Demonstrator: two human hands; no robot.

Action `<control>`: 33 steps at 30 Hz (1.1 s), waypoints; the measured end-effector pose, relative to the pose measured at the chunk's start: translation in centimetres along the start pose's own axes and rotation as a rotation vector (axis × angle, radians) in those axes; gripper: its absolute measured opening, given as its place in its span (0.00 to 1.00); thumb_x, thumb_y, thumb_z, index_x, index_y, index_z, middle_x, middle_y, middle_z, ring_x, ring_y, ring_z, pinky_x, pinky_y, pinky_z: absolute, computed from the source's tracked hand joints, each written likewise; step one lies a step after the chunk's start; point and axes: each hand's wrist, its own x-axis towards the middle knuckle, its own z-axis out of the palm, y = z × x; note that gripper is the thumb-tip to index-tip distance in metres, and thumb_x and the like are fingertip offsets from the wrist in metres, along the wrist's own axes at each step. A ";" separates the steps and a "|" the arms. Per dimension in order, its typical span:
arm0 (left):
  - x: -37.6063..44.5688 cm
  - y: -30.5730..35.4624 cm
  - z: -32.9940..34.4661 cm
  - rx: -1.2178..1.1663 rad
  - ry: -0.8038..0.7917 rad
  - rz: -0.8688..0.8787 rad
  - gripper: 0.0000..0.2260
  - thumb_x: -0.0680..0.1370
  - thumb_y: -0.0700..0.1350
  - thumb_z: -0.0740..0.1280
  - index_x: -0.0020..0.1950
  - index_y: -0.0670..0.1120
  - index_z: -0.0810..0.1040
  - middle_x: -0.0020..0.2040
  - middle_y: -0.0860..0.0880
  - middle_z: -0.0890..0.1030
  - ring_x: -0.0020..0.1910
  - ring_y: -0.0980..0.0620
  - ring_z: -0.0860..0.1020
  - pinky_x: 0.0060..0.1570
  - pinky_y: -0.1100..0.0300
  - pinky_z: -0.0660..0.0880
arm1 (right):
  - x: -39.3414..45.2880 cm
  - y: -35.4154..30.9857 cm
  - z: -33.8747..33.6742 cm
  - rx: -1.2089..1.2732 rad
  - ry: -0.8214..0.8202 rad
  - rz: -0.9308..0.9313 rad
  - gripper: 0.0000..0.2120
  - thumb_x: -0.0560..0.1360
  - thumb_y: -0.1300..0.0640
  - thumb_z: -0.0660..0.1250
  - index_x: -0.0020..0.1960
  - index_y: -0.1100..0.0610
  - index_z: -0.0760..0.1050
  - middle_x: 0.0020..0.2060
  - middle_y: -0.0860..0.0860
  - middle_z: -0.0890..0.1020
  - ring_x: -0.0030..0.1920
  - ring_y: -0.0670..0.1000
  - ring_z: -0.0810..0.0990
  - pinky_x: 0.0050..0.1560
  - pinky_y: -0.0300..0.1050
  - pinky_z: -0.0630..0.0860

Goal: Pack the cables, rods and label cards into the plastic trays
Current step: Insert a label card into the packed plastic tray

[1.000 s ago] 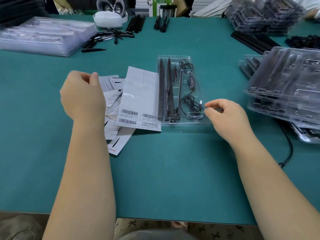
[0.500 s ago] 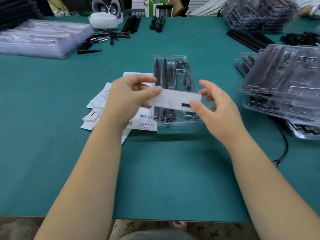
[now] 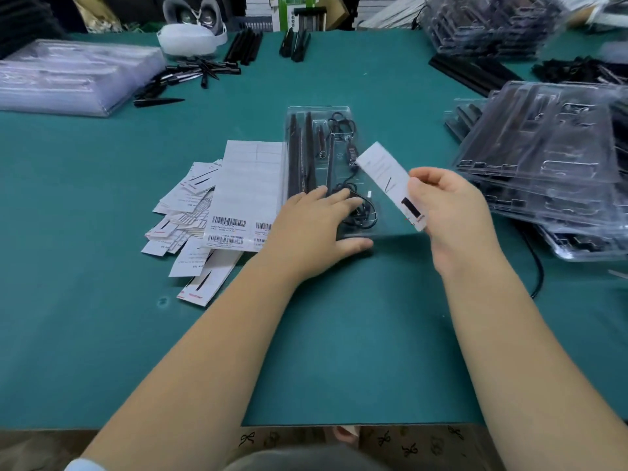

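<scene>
Released by the left hand (image 3: 314,229), now spread flat on the clear tray (image 3: 319,112), the stiff white card (image 3: 387,175) tilts above it, pinched by the right hand (image 3: 448,212).

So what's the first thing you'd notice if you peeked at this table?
Probably the right hand in the middle, pinching a white label card in the air over a clear plastic tray holding black rods and a coiled cable. The left hand lies flat on the tray's near end. A messy pile of paper cards sits to the left of it.
</scene>
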 end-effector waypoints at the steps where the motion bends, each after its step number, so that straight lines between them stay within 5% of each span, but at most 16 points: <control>1: 0.2 -0.1 0.1 0.040 -0.008 0.006 0.31 0.75 0.66 0.59 0.75 0.53 0.63 0.76 0.53 0.63 0.74 0.46 0.61 0.70 0.51 0.59 | 0.0 -0.2 -0.2 0.094 -0.026 0.033 0.09 0.76 0.64 0.64 0.44 0.51 0.77 0.37 0.45 0.82 0.33 0.41 0.79 0.35 0.37 0.75; 4: 0.3 0.0 0.2 0.099 -0.040 0.014 0.26 0.79 0.62 0.53 0.75 0.54 0.63 0.76 0.53 0.63 0.74 0.46 0.60 0.70 0.51 0.57 | -0.1 -0.3 -0.5 0.196 -0.106 0.063 0.09 0.76 0.65 0.65 0.47 0.51 0.78 0.39 0.45 0.84 0.38 0.45 0.81 0.41 0.42 0.76; 7: 0.1 -0.3 -0.3 -0.140 0.053 -0.048 0.18 0.83 0.55 0.52 0.67 0.55 0.74 0.69 0.56 0.74 0.71 0.47 0.66 0.69 0.49 0.60 | -0.2 -0.4 -0.6 0.086 -0.077 0.049 0.11 0.75 0.65 0.66 0.47 0.49 0.77 0.36 0.44 0.84 0.36 0.46 0.82 0.36 0.41 0.75; 10: -0.2 -0.4 -0.1 -0.121 0.089 -0.021 0.22 0.78 0.64 0.56 0.68 0.58 0.73 0.66 0.58 0.74 0.68 0.50 0.67 0.65 0.52 0.60 | 0.0 -0.3 -0.8 -0.016 0.021 0.008 0.14 0.75 0.66 0.64 0.47 0.47 0.76 0.39 0.45 0.82 0.38 0.45 0.81 0.33 0.39 0.77; 14: -0.2 0.4 0.5 0.052 0.077 -0.022 0.32 0.71 0.72 0.57 0.72 0.61 0.67 0.67 0.56 0.71 0.67 0.51 0.66 0.65 0.52 0.57 | -0.4 -0.2 -0.6 -0.476 0.047 -0.143 0.18 0.73 0.65 0.58 0.49 0.50 0.82 0.45 0.45 0.81 0.46 0.47 0.77 0.46 0.39 0.72; 19: -0.3 1.1 0.7 -0.053 0.093 -0.013 0.28 0.76 0.65 0.59 0.73 0.55 0.68 0.68 0.49 0.70 0.69 0.49 0.64 0.72 0.49 0.54 | -0.7 -0.1 -0.5 -0.838 -0.051 -0.154 0.13 0.71 0.63 0.57 0.42 0.64 0.81 0.39 0.59 0.82 0.41 0.63 0.77 0.41 0.50 0.76; 21: -0.4 1.3 0.7 -0.114 0.100 -0.023 0.26 0.77 0.62 0.60 0.72 0.54 0.68 0.67 0.49 0.70 0.69 0.50 0.65 0.73 0.49 0.52 | -0.7 -0.1 -0.5 -0.860 -0.092 -0.083 0.11 0.70 0.62 0.58 0.29 0.61 0.71 0.27 0.57 0.71 0.31 0.61 0.65 0.30 0.47 0.65; 23: -0.3 1.3 0.4 -0.131 0.088 -0.023 0.24 0.78 0.61 0.58 0.72 0.54 0.68 0.66 0.49 0.71 0.68 0.50 0.67 0.72 0.49 0.52 | -0.7 -0.2 -0.4 -0.909 -0.150 -0.047 0.13 0.70 0.61 0.59 0.28 0.57 0.63 0.25 0.54 0.62 0.31 0.53 0.59 0.29 0.45 0.56; 26: -0.1 1.7 -0.1 -0.067 0.010 0.011 0.19 0.81 0.57 0.55 0.67 0.50 0.70 0.60 0.47 0.73 0.62 0.45 0.69 0.69 0.40 0.57 | -0.5 0.0 -0.7 -0.917 -0.196 -0.032 0.12 0.74 0.58 0.63 0.35 0.62 0.78 0.31 0.61 0.72 0.32 0.52 0.63 0.30 0.44 0.60; 30: -0.3 2.1 0.0 -0.126 0.045 0.017 0.10 0.83 0.51 0.52 0.48 0.46 0.65 0.46 0.50 0.70 0.48 0.48 0.67 0.66 0.38 0.60 | -0.1 0.4 -0.9 -0.823 -0.180 -0.059 0.15 0.74 0.52 0.67 0.43 0.65 0.80 0.29 0.55 0.69 0.29 0.50 0.61 0.29 0.42 0.59; 33: -0.5 1.8 -0.2 -0.381 0.141 -0.044 0.11 0.83 0.49 0.53 0.44 0.46 0.63 0.35 0.56 0.66 0.38 0.60 0.67 0.65 0.40 0.62 | -0.1 0.2 -1.2 -0.556 -0.124 -0.039 0.06 0.75 0.59 0.67 0.45 0.52 0.82 0.39 0.48 0.82 0.35 0.47 0.75 0.36 0.39 0.71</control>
